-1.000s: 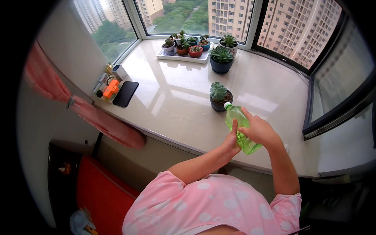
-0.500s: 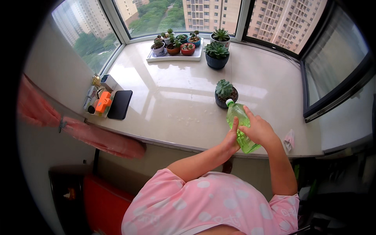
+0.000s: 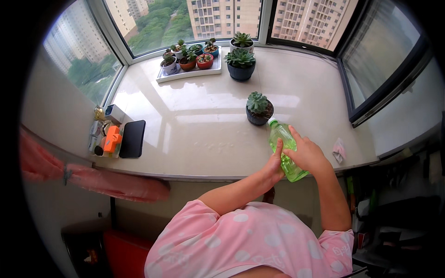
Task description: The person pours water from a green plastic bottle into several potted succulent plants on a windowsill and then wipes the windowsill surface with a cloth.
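Between my two hands is a clear green plastic bottle (image 3: 293, 169) with a white top, tilted so that the top points away from me toward a potted succulent (image 3: 257, 103). My left hand (image 3: 274, 163) grips the bottle from its left side, thumb pointing up along it. Fingers of my right hand (image 3: 306, 150) wrap the bottle from the right. Some liquid shows in the lower part of the bottle. The succulent stands upright in a dark round pot, its soil partly visible. The bottle's top is close to the pot's near rim; I cannot tell whether they touch.
A white tray (image 3: 185, 76) of several small potted succulents stands by the window, beside two larger potted succulents (image 3: 241, 65). To the left lie a black flat tablet-like slab (image 3: 132, 139) and an orange object (image 3: 112, 139). A crumpled cloth (image 3: 339, 151) lies right; an open window sash (image 3: 384, 60) juts in.
The view has turned slightly, so the sill and plants appear shifted left. Both hands keep the same grip on the bottle, whose top now appears nearer the pot's right side.
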A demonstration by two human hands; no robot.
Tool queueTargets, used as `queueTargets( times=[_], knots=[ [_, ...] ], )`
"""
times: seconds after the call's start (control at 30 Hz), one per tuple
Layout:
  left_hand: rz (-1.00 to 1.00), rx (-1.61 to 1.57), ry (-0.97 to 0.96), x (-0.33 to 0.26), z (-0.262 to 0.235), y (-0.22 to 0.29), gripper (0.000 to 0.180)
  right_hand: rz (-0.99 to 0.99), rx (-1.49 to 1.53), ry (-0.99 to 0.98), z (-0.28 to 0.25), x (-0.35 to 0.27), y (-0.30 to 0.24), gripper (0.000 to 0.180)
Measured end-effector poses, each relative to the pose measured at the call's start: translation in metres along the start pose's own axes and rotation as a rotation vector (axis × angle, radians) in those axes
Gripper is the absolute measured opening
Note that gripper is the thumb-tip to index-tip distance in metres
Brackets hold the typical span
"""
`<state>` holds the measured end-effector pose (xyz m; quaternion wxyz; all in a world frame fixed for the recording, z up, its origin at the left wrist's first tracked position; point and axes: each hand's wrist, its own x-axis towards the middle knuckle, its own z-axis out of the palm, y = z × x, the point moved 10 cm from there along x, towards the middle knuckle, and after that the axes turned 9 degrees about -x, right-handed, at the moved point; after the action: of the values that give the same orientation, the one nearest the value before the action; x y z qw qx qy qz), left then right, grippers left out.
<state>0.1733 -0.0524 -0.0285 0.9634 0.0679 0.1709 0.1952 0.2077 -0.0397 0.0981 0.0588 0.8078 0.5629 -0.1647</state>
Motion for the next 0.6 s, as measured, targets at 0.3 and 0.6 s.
queueTargets(
  times=[0.3,0.6],
  knots=[
    [-0.036,-0.122,-0.076,0.002,0.004,-0.002,0.080,-0.003,-0.018,0.047,-0.007,-0.004,-0.005,0.079],
    [0.031,-0.116,-0.054,-0.002,0.009,0.004,0.081,-0.011,-0.039,0.030,-0.007,-0.003,-0.007,0.078]
  ],
)
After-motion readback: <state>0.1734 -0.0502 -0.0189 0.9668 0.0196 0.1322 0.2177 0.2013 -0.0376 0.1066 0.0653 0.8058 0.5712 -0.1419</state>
